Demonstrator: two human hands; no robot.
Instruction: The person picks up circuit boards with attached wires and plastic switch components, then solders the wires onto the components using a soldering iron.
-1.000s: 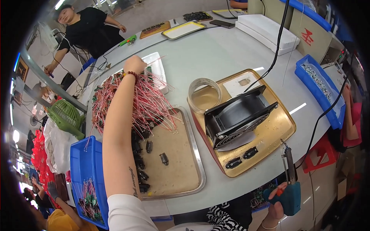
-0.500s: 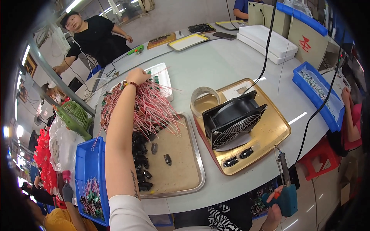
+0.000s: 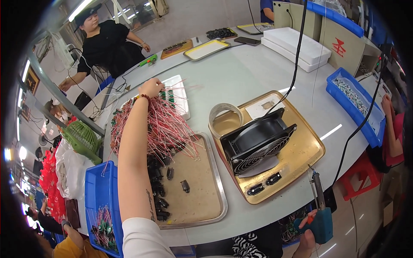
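Observation:
My left hand (image 3: 151,87) reaches far out to a bundle of thin red and white wires (image 3: 165,122). Its fingers are pinched together at the far edge of the bundle, and what they hold is hidden. Beneath and beside it lies a white foam tray (image 3: 182,103) with rows of small green circuit boards (image 3: 171,95). Down at the lower right, my right hand (image 3: 306,236) is wrapped round the handle of a teal soldering gun (image 3: 322,225), its metal tip pointing up beside the table edge.
A metal-rimmed tray (image 3: 202,180) holds small black motor-like parts (image 3: 158,189). On a gold tray (image 3: 301,159) stand a black fan (image 3: 258,142), a tape roll (image 3: 224,120) and two black parts (image 3: 263,184). Blue bins (image 3: 98,180) flank the table. A black cable (image 3: 297,64) hangs down. Co-workers are nearby.
My left hand stays at the wire bundle, its fingers slightly shifted. The right hand keeps the soldering gun in about the same place. Across the table, a co-worker's head has turned.

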